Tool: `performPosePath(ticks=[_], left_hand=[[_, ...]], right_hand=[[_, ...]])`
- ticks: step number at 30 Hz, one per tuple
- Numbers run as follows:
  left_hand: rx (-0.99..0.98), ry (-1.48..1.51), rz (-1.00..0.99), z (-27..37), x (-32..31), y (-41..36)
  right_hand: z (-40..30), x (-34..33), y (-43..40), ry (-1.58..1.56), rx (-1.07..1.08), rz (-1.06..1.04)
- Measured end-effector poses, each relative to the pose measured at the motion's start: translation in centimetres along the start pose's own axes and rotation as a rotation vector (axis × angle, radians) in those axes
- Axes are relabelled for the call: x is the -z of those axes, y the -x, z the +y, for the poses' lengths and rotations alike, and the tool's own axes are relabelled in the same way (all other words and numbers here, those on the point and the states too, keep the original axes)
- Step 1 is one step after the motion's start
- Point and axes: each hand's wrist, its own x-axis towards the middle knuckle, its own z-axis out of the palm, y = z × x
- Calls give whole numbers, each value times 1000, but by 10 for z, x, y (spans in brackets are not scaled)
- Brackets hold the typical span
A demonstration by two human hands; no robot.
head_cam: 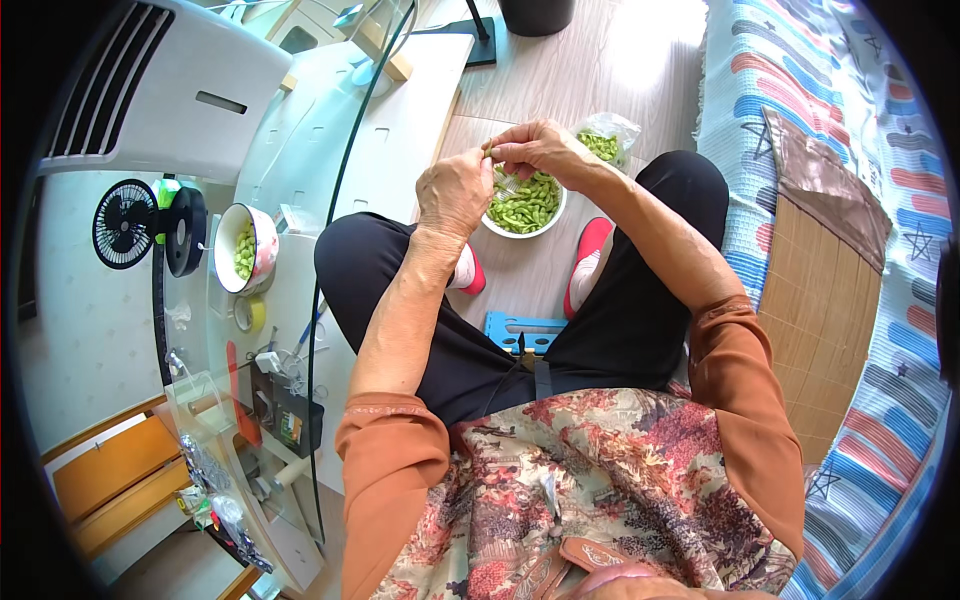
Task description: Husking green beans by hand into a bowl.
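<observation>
My left hand (456,191) and my right hand (546,150) meet fingertip to fingertip above a round white bowl (517,235). Pinched between them is a small green soybean pod (487,151), mostly covered by the fingers. Green soybean pods (529,206) fill much of the bowl, which stands on the floor between my feet; my hands hide its far left part. Just beyond my right wrist, a clear plastic bag (626,135) holds more green pods (600,145). To the left, an enamel bowl (266,244) on the glass table contains shelled green beans (244,251).
A glass-topped table (292,172) runs along my left, its edge close to my left knee. On it are a black fan (126,223) and yellow tape roll (250,313). A blue plastic stool (517,324) shows between my legs. A striped bed cover (795,67) lies right.
</observation>
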Motion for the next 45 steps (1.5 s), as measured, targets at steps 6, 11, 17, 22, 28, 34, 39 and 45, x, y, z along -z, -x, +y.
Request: performPosePath(ticks=[6, 11, 17, 22, 28, 34, 39, 45], left_hand=[[-33, -14, 14, -2, -2, -2], [-111, -61, 27, -3, -4, -5], [-136, -63, 37, -5, -8, -4], [-150, -95, 52, -2, -14, -2], [-120, -185, 85, 6, -25, 3], [-180, -169, 164, 8, -26, -1], [-196, -201, 220, 8, -30, -1], [-181, -207, 250, 11, -35, -2]], right_hand=[[2, 3, 0, 113, 61, 40], [-3, 8, 2, 248, 94, 11], [-12, 6, 2, 399, 196, 5], [-11, 2, 4, 416, 262, 59], [-11, 0, 4, 380, 248, 108], [-14, 6, 3, 305, 219, 79], [-14, 7, 0, 259, 239, 57], [-5, 6, -3, 212, 245, 110]])
